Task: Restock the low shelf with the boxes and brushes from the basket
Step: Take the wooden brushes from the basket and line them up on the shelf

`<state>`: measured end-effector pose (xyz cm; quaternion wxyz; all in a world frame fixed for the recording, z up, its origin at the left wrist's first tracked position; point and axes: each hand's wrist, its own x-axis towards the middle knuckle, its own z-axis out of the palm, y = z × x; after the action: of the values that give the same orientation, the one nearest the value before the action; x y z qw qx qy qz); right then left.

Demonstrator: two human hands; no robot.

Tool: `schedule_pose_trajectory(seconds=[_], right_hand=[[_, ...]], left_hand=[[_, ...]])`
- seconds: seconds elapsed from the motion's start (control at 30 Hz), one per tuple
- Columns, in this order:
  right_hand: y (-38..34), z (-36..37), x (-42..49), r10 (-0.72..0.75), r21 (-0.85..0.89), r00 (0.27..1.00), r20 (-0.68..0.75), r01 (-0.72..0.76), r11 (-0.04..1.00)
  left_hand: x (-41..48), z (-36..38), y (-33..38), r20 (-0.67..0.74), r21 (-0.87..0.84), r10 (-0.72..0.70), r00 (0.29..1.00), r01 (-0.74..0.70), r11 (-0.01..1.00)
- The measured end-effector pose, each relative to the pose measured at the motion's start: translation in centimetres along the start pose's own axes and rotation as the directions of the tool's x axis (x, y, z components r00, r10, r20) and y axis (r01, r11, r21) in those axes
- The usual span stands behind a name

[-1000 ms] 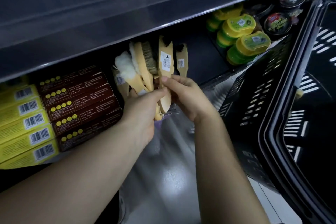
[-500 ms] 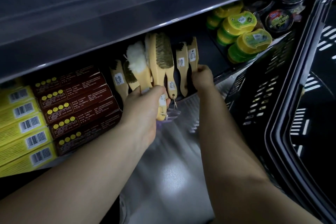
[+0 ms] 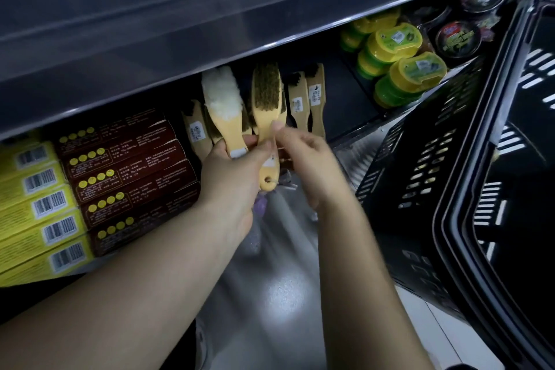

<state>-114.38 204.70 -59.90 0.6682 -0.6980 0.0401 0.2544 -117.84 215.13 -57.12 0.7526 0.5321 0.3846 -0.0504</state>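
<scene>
While the left grip clutches several brushes at the front edge of the low shelf, the right grip pinches one bristle brush. A careless tug could spill the others onto the floor.

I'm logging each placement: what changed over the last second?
The right hand let go of the small brush it stood at the right end of the row on the shelf, then came back left and now pinches the bristle brush by its handle. The left hand still grips the white brush and the bristle brush. Boxes and basket are unchanged.
</scene>
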Motion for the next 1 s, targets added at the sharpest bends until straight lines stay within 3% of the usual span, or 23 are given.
schedule_pose_trajectory(seconds=[0.07,0.17,0.27,0.33,0.63,0.77,0.83,0.9,1.0], right_hand=[[0.2,0.3,-0.5,0.021,0.112,0.999,0.048,-0.027,0.993],[0.4,-1.1,1.1,0.112,0.284,0.975,-0.190,-0.055,0.957],[0.3,-3.8,4.5,0.141,0.196,0.841,-0.523,-0.043,0.980],[0.5,-5.3,6.7,0.142,0.080,0.777,-0.613,-0.118,0.990],[3.9,-7.9,11.2,0.075,-0.251,0.744,-0.664,-0.316,0.915],[4.2,-8.9,11.1,0.044,-0.391,0.752,-0.658,-0.391,0.833],[3.4,-8.3,10.0,-0.083,-0.438,0.711,-0.698,-0.333,0.835],[2.3,-6.3,7.7,-0.183,-0.383,0.709,-0.681,-0.131,0.914],[1.2,-2.5,3.0,-0.067,-0.063,0.894,-0.444,0.044,0.997]], left_hand=[[0.0,0.1,-0.1,0.028,0.005,0.005,1.000,-0.005,1.000],[0.0,0.4,-0.3,0.054,0.000,-0.007,0.999,0.007,1.000],[0.1,0.2,-0.2,0.027,0.047,-0.014,1.000,0.012,0.999],[0.0,0.0,-0.1,0.024,0.073,-0.018,1.000,0.016,0.997],[-0.2,0.2,0.3,0.023,0.091,-0.080,0.997,0.078,0.993],[-0.2,0.3,-0.2,0.114,0.155,-0.060,0.992,0.042,0.987],[-0.2,0.4,-0.4,0.169,0.184,-0.049,0.984,0.017,0.983],[-0.1,0.3,-0.4,0.164,0.165,-0.014,0.986,-0.013,0.986],[0.0,0.2,-0.2,0.108,0.116,0.025,0.994,-0.037,0.993]])
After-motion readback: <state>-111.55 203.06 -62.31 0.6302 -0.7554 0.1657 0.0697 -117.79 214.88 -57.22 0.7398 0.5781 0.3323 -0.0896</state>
